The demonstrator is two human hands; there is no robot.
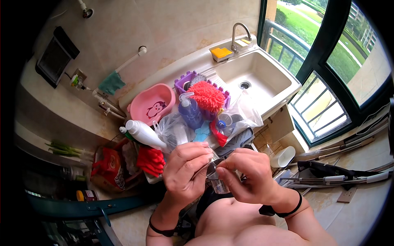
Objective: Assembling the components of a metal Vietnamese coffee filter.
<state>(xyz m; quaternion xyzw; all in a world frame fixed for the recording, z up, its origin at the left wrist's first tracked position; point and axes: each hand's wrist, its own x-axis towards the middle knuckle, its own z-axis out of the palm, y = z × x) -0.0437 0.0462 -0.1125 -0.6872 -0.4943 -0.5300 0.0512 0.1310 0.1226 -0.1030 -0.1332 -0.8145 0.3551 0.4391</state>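
Both of my hands are raised close to my body, in front of the crowded counter. Between them is a small silvery mesh basket (220, 187), like a strainer, with a dark round opening or disc at its upper part. My left hand (186, 170) closes on its upper left side, fingers bent over the edge. On the other side, my right hand (246, 176) pinches at the dark rim with thumb and forefinger. The fingertips cover much of the basket, so I cannot tell whether the dark part is separate. A dark band circles each wrist.
Beyond my hands are a pink basin (141, 96), a blue pump bottle (190, 114), a white bottle (143, 133), a red fluffy duster (206, 97) in a purple basket (184, 78), and red cloth (150, 160). A white sink (262, 69) lies far right, below a faucet (240, 28).
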